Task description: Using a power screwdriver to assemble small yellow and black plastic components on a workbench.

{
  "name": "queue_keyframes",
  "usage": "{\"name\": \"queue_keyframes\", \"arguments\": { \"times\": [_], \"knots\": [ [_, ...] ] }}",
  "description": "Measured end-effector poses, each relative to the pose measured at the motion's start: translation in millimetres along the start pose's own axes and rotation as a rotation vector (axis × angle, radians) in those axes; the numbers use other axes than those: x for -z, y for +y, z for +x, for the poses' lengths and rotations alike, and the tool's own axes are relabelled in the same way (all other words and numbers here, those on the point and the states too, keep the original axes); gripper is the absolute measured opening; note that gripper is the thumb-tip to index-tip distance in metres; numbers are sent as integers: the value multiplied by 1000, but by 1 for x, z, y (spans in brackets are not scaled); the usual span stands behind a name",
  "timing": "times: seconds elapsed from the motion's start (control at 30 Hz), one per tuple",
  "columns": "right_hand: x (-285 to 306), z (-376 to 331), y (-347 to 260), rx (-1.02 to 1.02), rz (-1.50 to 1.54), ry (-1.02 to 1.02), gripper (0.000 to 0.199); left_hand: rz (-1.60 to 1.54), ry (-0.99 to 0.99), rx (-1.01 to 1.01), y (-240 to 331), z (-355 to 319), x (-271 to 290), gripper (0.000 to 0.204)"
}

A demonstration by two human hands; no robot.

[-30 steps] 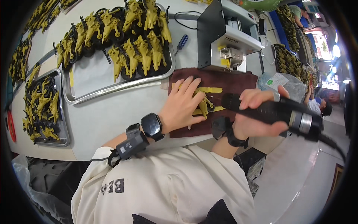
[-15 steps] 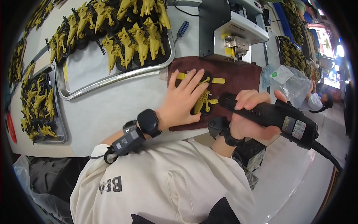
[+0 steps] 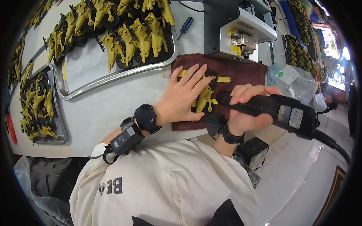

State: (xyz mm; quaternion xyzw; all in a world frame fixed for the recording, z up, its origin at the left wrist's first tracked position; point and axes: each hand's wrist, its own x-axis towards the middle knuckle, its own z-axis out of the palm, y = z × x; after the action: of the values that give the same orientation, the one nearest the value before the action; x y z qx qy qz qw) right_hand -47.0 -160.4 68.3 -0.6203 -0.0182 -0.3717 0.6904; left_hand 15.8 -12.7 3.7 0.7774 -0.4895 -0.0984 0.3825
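A: Hands?
B: Our left hand (image 3: 177,98) lies flat, fingers (image 3: 197,78) spread over a yellow toy motorbike (image 3: 204,98) on the maroon cloth (image 3: 243,71). Our right hand (image 3: 241,118) wraps the black power tool (image 3: 288,113), nose just beside it; contact unclear.
A: Progress?
B: Probably mid-work on this one. We can't tell which in the large tray (image 3: 124,81) or small tray (image 3: 63,126) are finished.
A: Around?
B: White worktop (image 3: 113,113), boxy machine (image 3: 235,28), co-worker (image 3: 322,101) at right.

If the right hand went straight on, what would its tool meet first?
Likely the yellow wheeled piece partly under the left hand: the black corded tool in the right hand points at it. Depth is unclear, so its tip might pass above.
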Motion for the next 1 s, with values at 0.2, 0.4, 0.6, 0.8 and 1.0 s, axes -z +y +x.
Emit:
{"name": "queue_keyframes", "arguments": {
  "times": [0.2,0.4,0.6,0.8,1.0],
  "knots": [
    [0,1,-2,-87,2,-49,70,43,0,5,1,-1,-2,90],
    [6,70,-30,258,-127,147,78,60,19,10,-1,-3,0,90],
    [-2,120,-4,257,-320,119,67,2,48,-6,0,0,3,89],
    [-5,61,-18,64,34,-166,77,29,94,39,-1,-2,-2,88],
    [-15,26,-20,122,129,-326,76,-3,89,44,0,-2,-3,89]
  ]
}}
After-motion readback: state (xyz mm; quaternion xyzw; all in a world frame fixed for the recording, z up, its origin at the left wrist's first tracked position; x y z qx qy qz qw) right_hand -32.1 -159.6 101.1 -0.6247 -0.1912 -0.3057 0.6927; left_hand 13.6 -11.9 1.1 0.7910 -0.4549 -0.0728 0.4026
